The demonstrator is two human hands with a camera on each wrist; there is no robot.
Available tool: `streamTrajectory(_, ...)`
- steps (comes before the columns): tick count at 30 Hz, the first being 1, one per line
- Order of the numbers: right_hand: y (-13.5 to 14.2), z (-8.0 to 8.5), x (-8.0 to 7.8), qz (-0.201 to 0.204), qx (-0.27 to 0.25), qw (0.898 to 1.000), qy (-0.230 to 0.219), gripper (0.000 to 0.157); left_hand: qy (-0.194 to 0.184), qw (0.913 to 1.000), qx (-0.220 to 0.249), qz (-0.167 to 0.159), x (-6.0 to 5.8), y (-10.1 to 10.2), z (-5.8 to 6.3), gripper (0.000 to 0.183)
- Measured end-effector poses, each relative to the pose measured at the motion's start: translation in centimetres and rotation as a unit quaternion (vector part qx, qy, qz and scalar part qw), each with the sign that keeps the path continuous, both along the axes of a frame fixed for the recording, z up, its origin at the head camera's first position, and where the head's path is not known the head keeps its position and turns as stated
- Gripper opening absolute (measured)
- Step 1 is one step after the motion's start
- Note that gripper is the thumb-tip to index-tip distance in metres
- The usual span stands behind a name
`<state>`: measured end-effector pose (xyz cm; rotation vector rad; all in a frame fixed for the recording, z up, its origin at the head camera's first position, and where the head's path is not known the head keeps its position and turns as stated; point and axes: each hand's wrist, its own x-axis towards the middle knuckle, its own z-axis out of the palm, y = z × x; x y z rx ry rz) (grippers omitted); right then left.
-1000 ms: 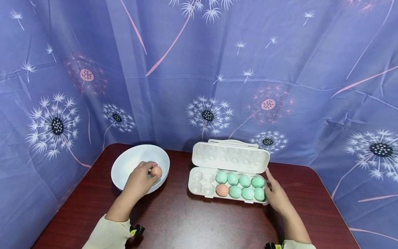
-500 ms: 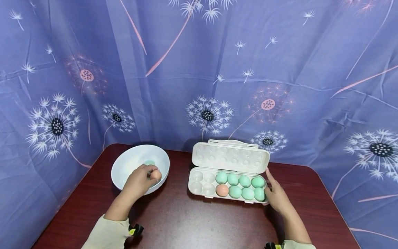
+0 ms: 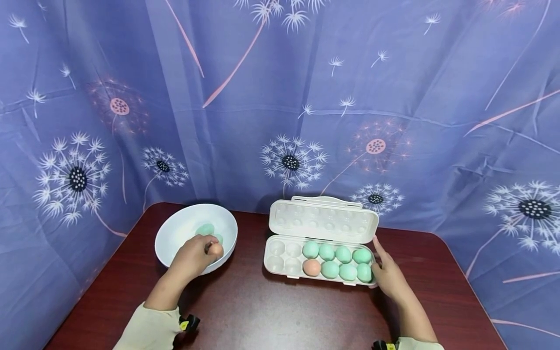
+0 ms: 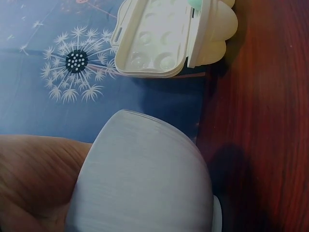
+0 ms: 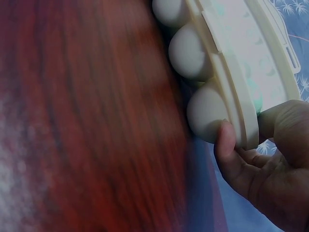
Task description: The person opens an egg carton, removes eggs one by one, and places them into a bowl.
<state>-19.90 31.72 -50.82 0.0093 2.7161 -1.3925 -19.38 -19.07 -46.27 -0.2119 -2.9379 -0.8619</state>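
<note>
Inside the white bowl (image 3: pixel 175 228), my left hand (image 3: pixel 191 255) pinches a brown egg (image 3: pixel 216 250) between thumb and fingers. Green eggs (image 3: pixel 204 229) lie at the bottom of the bowl, partly hidden behind that hand. The bowl's outer wall (image 4: pixel 145 179) blocks the egg from the left wrist view. My right hand (image 3: pixel 391 273) holds the right end of a lidded egg carton (image 3: pixel 276 276); in the right wrist view, its thumb (image 5: pixel 225 137) presses an outer cup. Several green eggs (image 3: pixel 343 254) and one brown egg (image 3: pixel 312 268) sit in the carton's cups.
The carton's lid (image 3: pixel 323 221) stands raised at the back. Its several leftmost cups (image 3: pixel 284 256) hold no eggs. A dark red wooden table (image 3: pixel 280 316) lies under everything, and a blue flowered curtain (image 3: pixel 245 146) hangs right behind its far edge.
My left hand has shifted slightly left and toward me with the brown egg, which sits lower. Green eggs in the bowl have come into view. The right hand stays at the carton.
</note>
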Motion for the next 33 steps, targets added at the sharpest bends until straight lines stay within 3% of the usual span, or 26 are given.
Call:
streamTrajectory(3,0.05,-0.08,-0.07,-0.002,0.002,1.000,0.005,0.077,0.004,1.0000,0.003,-0.008,-0.13,0.09,0.03,0.007)
streamTrajectory(9,0.07,-0.19,-0.06,-0.004,0.006,1.000,0.006,0.077,0.021,0.9996,0.001,-0.019,-0.18,0.08,-0.13,0.021)
streamTrajectory(13,0.05,-0.17,-0.04,-0.005,0.005,1.000,0.005,0.076,0.021,0.9997,-0.011,-0.011,0.02,0.07,-0.10,0.006)
streamTrajectory(17,0.01,-0.11,-0.03,-0.005,0.007,1.000,0.004,0.076,0.019,0.9997,-0.016,-0.005,0.18,0.08,-0.05,0.022)
streamTrajectory(21,-0.04,-0.05,0.04,-0.004,0.006,1.000,0.004,0.077,0.009,0.9998,-0.010,-0.016,0.00,0.11,0.03,0.006)
streamTrajectory(24,-0.07,-0.03,0.08,-0.004,0.004,1.000,0.005,0.077,-0.010,0.9998,0.000,-0.020,-0.15,0.12,0.05,0.020)
streamTrajectory(30,-0.11,0.06,0.13,-0.001,0.002,1.000,0.003,0.077,-0.013,0.9998,-0.006,-0.014,-0.19,0.11,0.06,0.012)
streamTrajectory(33,-0.06,0.07,0.02,0.000,-0.002,1.000,0.000,0.077,-0.009,0.9998,-0.004,-0.019,-0.22,0.16,0.19,0.026)
